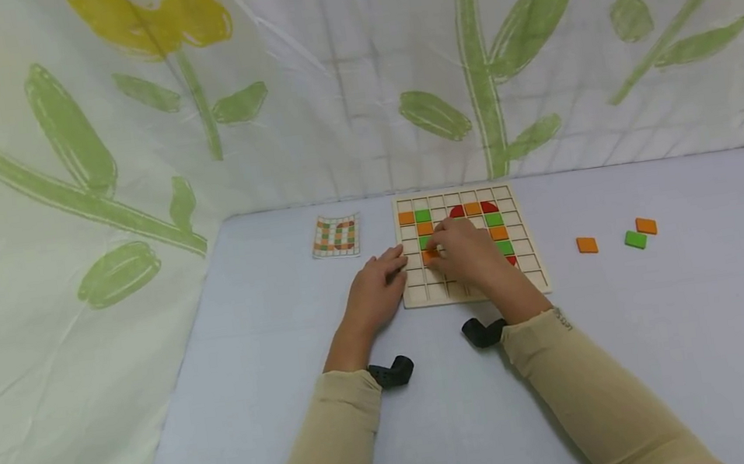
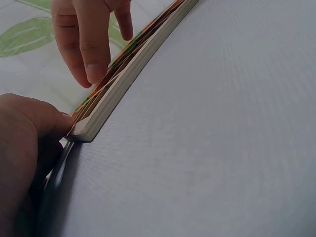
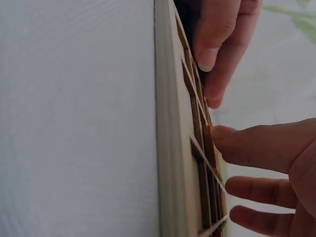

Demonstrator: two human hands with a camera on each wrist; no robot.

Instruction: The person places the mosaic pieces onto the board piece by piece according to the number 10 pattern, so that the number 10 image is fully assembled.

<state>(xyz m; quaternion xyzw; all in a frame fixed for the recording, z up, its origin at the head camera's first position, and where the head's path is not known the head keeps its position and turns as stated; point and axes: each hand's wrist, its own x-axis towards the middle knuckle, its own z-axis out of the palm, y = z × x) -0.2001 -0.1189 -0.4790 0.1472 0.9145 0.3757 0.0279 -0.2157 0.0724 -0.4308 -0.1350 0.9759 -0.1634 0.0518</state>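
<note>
In the head view a square wooden grid board (image 1: 532, 270) lies on the table, with orange, green and red pieces in some of its cells. My right hand (image 1: 470, 254) reaches over the board, its thumb and fingertips around an orange tile (image 1: 429, 256) in the second column from the left. The right wrist view shows that hand's thumb (image 3: 247, 143) at the tile's edge. My left hand (image 1: 376, 290) rests at the board's left edge, fingers extended and fingertips touching the rim. The left wrist view shows the left thumb (image 2: 42, 118) at a board corner. My right palm hides several middle cells.
A small pattern card (image 1: 336, 237) with coloured squares lies left of the board. On the right lie loose tiles: an orange tile (image 1: 587, 244), a green tile (image 1: 636, 239) and another orange tile (image 1: 646, 226). A flower-printed curtain (image 1: 342, 110) hangs behind the table.
</note>
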